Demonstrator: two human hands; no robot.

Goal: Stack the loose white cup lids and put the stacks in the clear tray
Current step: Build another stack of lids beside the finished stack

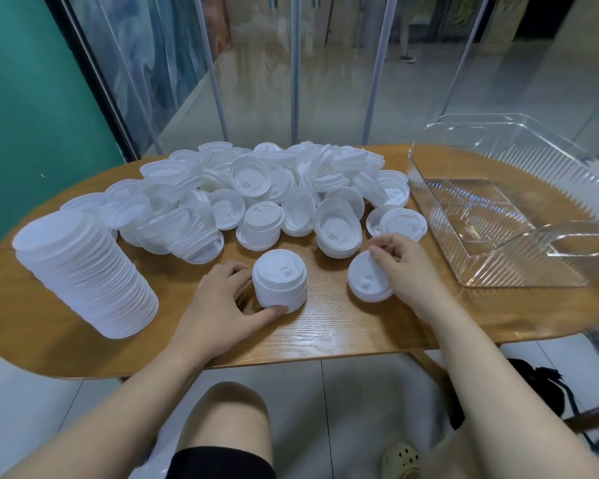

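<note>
A big heap of loose white cup lids [263,188] covers the far half of the wooden table [325,326]. My left hand [222,305] grips a short stack of lids [280,280] near the table's front, thumb at its base. My right hand [400,267] holds a single lid [365,283] flat on the table to the right of that stack, fingers curled over its far edge. The clear tray [519,257] stands at the right with no lids in it. A tall stack of lids [83,271] leans at the left.
The table's front edge runs just below my wrists. Behind the table are glass panels and a green wall. A person's knee and a beige clog show below the table, and a black bag lies on the floor at the right.
</note>
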